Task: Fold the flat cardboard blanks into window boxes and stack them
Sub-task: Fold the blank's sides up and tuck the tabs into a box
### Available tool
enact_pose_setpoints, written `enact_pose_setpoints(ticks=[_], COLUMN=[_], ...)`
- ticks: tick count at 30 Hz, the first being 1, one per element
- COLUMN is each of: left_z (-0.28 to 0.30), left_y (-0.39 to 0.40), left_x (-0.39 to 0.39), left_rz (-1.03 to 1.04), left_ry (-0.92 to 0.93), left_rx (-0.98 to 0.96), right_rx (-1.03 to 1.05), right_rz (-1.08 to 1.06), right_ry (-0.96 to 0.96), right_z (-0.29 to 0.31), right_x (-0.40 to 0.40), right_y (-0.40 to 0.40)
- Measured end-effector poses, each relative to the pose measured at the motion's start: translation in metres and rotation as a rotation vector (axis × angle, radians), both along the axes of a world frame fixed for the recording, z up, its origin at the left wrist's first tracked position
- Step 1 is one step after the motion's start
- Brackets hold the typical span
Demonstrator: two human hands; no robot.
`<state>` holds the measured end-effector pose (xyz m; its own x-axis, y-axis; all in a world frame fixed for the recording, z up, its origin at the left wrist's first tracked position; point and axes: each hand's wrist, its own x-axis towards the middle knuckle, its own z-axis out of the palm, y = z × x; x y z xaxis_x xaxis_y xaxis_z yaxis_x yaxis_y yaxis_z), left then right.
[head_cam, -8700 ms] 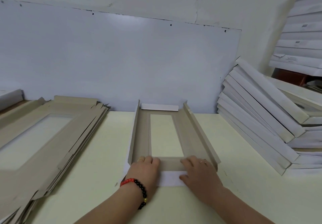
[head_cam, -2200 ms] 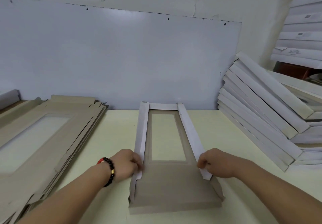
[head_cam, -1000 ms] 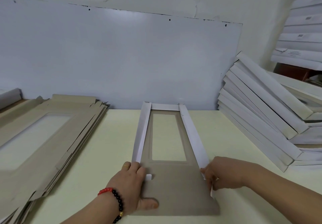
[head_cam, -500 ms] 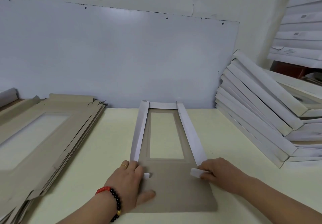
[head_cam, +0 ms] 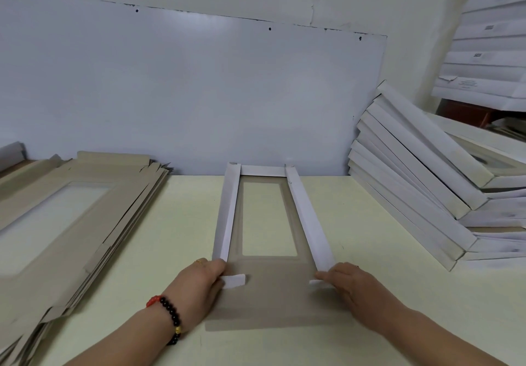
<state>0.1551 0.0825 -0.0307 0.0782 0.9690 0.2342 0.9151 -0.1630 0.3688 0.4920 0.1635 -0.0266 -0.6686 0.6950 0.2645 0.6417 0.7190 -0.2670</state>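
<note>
Hands at half-folded box (head_cam: 270,294), left hand (head_cam: 196,286) and right hand (head_cam: 350,286) pinching corner tabs

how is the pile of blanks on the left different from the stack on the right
The blanks lie flat and unfolded, grey-brown side up; the boxes are folded, showing white walls. The blanks rest level on the table; the boxes lean, tilted toward the wall. Both have a window cutout.

The stack of flat grey-brown cardboard blanks (head_cam: 65,223) runs off the left edge; labels on the white folded boxes (head_cam: 489,41) are unreadable.
</note>
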Motion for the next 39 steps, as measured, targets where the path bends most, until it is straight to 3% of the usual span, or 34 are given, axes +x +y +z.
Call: enact_pose_setpoints(ticks=[6, 10, 11, 14, 16, 19, 24, 27, 30, 39], left_z=[-0.002, -0.005, -0.009, -0.007, -0.006, 0.000, 0.002, 0.001, 0.002, 0.007], left_y=[-0.006, -0.008, -0.006, -0.010, -0.012, -0.011, -0.013, -0.014, -0.014, -0.003], left_x=[-0.003, -0.005, -0.005, -0.007, -0.012, -0.012, -0.013, -0.012, -0.007, -0.005], left_rz=[-0.197, -0.157, -0.150, -0.256, -0.235, -0.237, -0.301, -0.291, -0.286, -0.083], left_ry=[-0.028, 0.087, 0.204, 0.146, 0.204, 0.336, 0.200, 0.022, -0.112, -0.226], left_rx=[0.179, 0.287, 0.293, 0.026, -0.085, -0.046, -0.064, -0.046, -0.025, -0.048], right_rx=[-0.087, 0.053, 0.098, 0.166, 0.149, 0.086, -0.122, -0.183, -0.172, -0.152], right_rz=[-0.154, -0.147, -0.132, -0.070, -0.019, 0.028, 0.057, 0.074, 0.071, -0.071], right_ry=[0.070, 0.117, 0.129, 0.188, 0.219, 0.191, 0.073, 0.027, 0.066, 0.285], right_z=[-0.005, -0.005, -0.006, -0.008, -0.008, -0.005, 0.000, 0.004, 0.005, 0.003], right_x=[-0.002, -0.007, -0.007, -0.004, 0.002, 0.011, 0.028, 0.028, 0.025, 0.003], right_y=[0.000, -0.005, -0.006, -0.006, -0.005, -0.005, -0.003, 0.000, 0.002, 0.005])
